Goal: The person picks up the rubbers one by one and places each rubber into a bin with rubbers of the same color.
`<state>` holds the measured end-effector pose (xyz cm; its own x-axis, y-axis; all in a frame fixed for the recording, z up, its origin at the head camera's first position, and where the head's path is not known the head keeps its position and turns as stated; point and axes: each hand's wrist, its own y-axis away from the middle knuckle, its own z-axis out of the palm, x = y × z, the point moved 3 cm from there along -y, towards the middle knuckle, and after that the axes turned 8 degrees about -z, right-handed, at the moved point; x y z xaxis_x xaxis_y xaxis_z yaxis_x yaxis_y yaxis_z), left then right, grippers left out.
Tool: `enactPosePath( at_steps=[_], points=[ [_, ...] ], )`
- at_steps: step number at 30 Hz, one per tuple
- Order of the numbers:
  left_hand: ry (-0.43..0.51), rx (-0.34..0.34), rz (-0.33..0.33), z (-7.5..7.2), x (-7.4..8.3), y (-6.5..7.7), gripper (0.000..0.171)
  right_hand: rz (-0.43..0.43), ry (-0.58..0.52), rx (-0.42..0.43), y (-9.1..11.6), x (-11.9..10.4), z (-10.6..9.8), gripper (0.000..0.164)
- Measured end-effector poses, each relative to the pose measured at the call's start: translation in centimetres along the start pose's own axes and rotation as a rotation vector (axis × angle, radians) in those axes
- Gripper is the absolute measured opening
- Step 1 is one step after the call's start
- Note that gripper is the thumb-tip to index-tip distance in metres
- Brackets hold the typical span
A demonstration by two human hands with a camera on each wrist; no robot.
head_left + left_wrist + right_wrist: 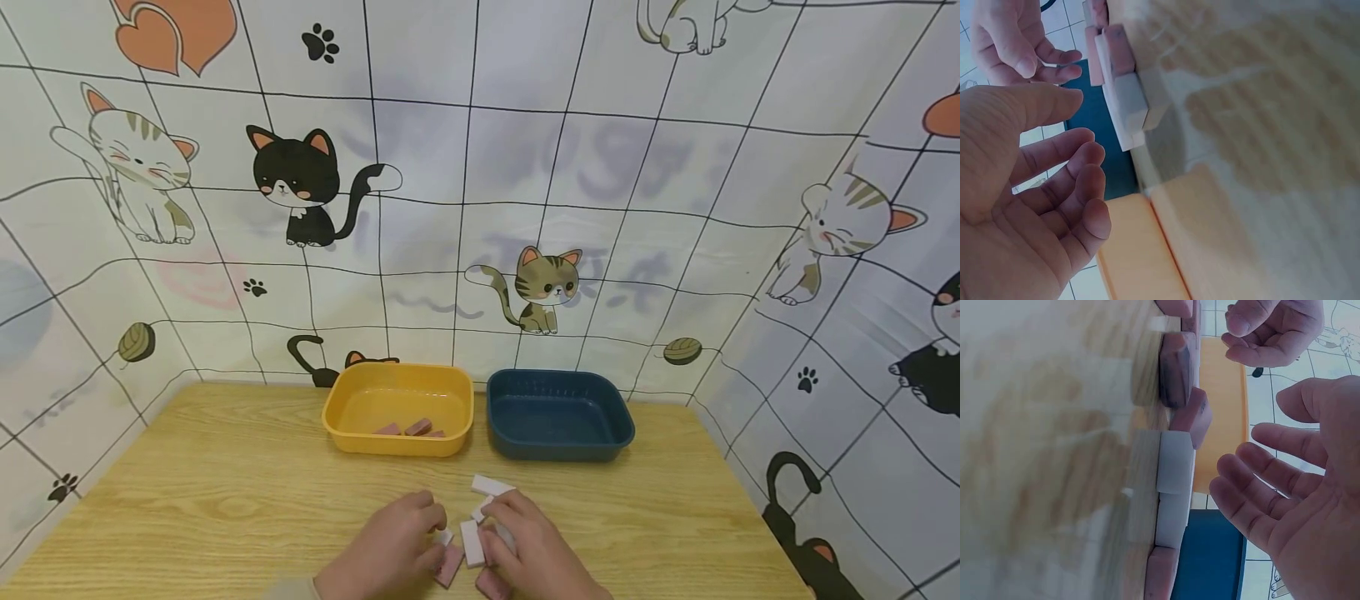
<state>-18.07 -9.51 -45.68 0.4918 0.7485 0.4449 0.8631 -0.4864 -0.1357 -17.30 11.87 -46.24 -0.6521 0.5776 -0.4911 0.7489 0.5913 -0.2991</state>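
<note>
Small pink and white rectangular blocks lie in a loose cluster at the front of the table. My left hand [393,546] hovers at the cluster's left side, by a pink block [450,567]. On the opposite side is my right hand [546,550], partly covering other blocks. A white block [472,543] lies between the hands, and another white block [491,485] is farther back. In the left wrist view, the left hand [1035,187] has loosely bent fingers and holds nothing. The right wrist view shows the right hand [1291,469] with spread, relaxed fingers, apart from the white blocks [1174,462].
Behind the cluster, a yellow bin [397,445] holds several pink blocks [418,427]. A dark blue bin [561,450] stands to its right. Both bins rest on the wooden table [225,483], near the cat-print sheet [420,250] hanging behind and at the sides.
</note>
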Motion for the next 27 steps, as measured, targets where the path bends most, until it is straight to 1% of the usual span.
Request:
enactPosePath(
  at_steps=[4, 8, 12, 14, 15, 18, 23, 27],
  points=[
    [-0.002, -0.024, -0.001, 0.5, 0.2, 0.1, 0.008, 0.020, -0.037, -0.022, 0.1, -0.1, 0.1, 0.024],
    [0.021, -0.058, -0.008, 0.8, 0.4, 0.1, 0.013, 0.041, -0.069, -0.027, 0.1, -0.1, 0.2, 0.019],
    [0.049, -0.059, 0.036, 1.1, 0.8, 0.0, 0.013, 0.023, -0.071, -0.012, 0.2, -0.2, 0.3, 0.016],
    [0.059, -0.070, 0.059, 1.2, 0.9, 0.1, 0.018, 0.005, -0.067, -0.001, 0.3, -0.3, 0.3, 0.016],
    [0.052, -0.074, 0.071, 1.3, 0.9, 0.1, 0.021, -0.004, -0.066, 0.004, 0.3, -0.4, 0.4, 0.017],
    [0.028, -0.100, 0.077, 1.7, 0.9, 0.1, 0.028, -0.024, -0.067, 0.017, 0.4, -0.5, 0.4, 0.017],
    [-0.031, -0.115, 0.060, 2.2, 0.9, 0.1, 0.035, -0.049, -0.075, 0.033, 0.5, -0.6, 0.4, 0.018],
    [-0.041, -0.119, 0.033, 2.3, 0.9, 0.0, 0.035, -0.049, -0.074, 0.031, 0.4, -0.7, 0.3, 0.018]
  ],
)
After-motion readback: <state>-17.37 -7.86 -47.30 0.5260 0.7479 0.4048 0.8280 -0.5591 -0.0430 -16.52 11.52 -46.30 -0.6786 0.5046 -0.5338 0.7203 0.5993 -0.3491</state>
